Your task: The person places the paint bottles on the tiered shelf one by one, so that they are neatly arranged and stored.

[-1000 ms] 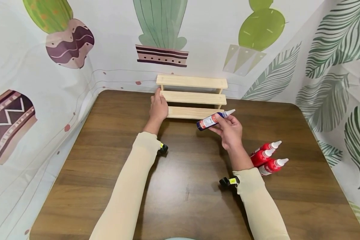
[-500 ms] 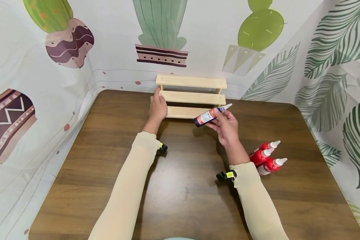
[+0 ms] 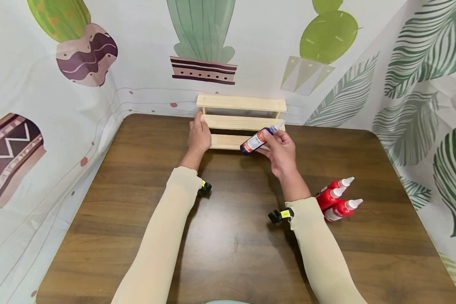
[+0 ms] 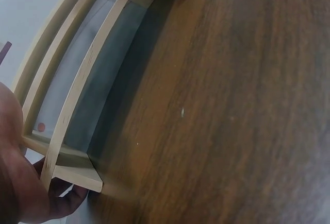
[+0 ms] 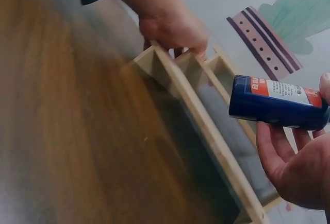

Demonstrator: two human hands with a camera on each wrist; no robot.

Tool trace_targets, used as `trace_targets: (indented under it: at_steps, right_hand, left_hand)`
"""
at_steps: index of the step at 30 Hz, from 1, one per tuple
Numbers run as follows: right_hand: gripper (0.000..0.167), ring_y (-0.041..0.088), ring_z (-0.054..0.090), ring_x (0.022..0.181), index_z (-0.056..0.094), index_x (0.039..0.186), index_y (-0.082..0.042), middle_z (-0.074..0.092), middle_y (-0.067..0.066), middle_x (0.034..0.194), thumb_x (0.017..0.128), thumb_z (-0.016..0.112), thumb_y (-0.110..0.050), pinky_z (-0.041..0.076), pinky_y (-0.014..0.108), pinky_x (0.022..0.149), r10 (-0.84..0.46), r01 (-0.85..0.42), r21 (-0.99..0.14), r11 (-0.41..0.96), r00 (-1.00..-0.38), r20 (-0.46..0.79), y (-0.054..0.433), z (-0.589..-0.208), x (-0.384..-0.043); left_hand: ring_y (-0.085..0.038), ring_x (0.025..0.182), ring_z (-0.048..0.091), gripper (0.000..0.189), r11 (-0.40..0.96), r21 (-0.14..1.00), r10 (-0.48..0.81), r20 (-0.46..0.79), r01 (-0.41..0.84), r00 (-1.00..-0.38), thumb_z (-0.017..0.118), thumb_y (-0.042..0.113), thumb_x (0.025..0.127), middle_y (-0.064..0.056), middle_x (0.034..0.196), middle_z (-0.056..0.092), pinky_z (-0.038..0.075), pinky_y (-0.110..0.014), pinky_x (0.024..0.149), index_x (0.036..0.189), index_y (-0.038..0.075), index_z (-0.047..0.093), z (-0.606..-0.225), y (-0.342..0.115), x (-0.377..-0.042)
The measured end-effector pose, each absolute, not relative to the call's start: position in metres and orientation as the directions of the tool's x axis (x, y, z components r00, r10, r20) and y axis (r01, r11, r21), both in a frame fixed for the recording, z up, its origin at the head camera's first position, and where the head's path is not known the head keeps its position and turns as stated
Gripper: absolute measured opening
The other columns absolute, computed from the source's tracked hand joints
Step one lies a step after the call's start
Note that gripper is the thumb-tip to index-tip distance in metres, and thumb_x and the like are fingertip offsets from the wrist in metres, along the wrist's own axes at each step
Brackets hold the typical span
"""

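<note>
A three-tier step shelf of pale wood stands at the back of the table against the wall cloth. My left hand grips its left end; in the left wrist view the fingers curl round the side panel. Between thumb and fingers, my right hand holds a dark blue bottle with a red-and-white label and a white pointed nozzle. The bottle is tilted, nozzle up to the right, in front of the shelf's lower tiers. In the right wrist view the blue bottle appears above the shelf's boards.
Three red bottles with white nozzles stand close together on the right of the table, beside my right forearm. The brown wooden table spreads in front of the shelf. A pale rounded edge shows at the bottom of the head view.
My right hand has carried the blue bottle leftward and farther back, so it now overlaps the shelf's lower and middle tiers in the head view. The left hand stays on the shelf's end.
</note>
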State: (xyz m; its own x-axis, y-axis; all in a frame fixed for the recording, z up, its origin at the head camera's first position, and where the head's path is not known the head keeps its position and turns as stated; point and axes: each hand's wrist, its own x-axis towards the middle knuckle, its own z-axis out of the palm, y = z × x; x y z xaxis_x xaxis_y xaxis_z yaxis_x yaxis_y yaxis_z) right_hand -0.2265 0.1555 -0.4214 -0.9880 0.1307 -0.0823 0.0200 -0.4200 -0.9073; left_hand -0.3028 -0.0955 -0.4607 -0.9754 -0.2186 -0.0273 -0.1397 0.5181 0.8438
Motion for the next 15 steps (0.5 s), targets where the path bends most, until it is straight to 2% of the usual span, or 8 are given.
trace_targets:
  at_steps: [9, 15]
  right_hand:
    - [0.017, 0.014, 0.071, 0.084, 0.062, 0.099, -0.016, 0.071, -0.002, 0.101, 0.096, 0.077, -0.011, 0.063, 0.034, 0.072, 0.158, -0.002, -0.906, -0.424, -0.985, -0.072, 0.147, -0.405, -0.237]
    - [0.017, 0.015, 0.07, 0.089, 0.064, 0.101, -0.017, 0.072, 0.0, 0.106, 0.095, 0.079, -0.013, 0.064, 0.033, 0.072, 0.166, -0.004, -0.928, -0.374, -0.984, -0.063, 0.146, -0.403, -0.245]
  left_hand:
    - [-0.042, 0.125, 0.058, 0.053, 0.523, 0.841, -0.214, -0.027, -0.138, -0.976, 0.017, 0.041, 0.114, -0.016, 0.159, 0.039, 0.047, -0.063, 0.099, 0.167, 0.036, 0.022, -0.459, -0.096, -0.299]
    - [-0.043, 0.13, 0.056, 0.053, 0.526, 0.841, -0.202, -0.025, -0.13, -0.979, 0.017, 0.041, 0.115, -0.017, 0.159, 0.038, 0.047, -0.064, 0.102, 0.168, 0.035, 0.02, -0.457, -0.096, -0.299]
